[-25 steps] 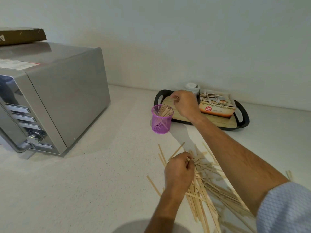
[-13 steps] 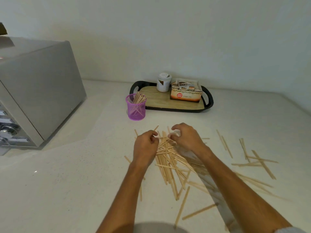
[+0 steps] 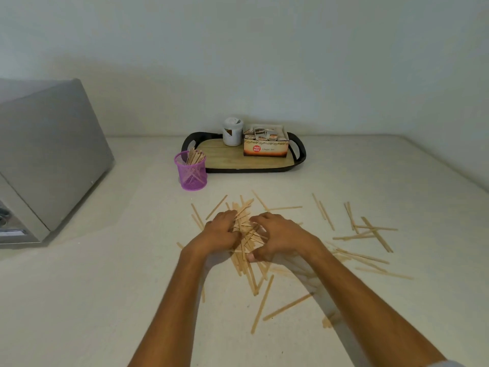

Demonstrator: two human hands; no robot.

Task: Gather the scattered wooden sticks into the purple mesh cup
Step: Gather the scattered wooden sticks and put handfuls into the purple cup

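Note:
Several thin wooden sticks lie in a loose pile point(image 3: 247, 234) on the white counter, with more of them strewn to the right point(image 3: 367, 234) and towards me. My left hand point(image 3: 221, 233) and my right hand point(image 3: 277, 234) press in on the pile from either side, fingers curled around a bunch of sticks between them. The purple mesh cup point(image 3: 191, 172) stands upright beyond the pile to the left, holding a bundle of sticks that lean to the right.
A black tray with a wooden base point(image 3: 238, 161) sits against the wall behind the cup, carrying a white jar point(image 3: 232, 131) and a box of tea sachets point(image 3: 266, 141). A silver oven point(image 3: 45, 160) fills the left side of the counter.
My right hand has come back from the cup to the pile. Both hands have closed in on the sticks from either side. My view has shifted right and pulled back.

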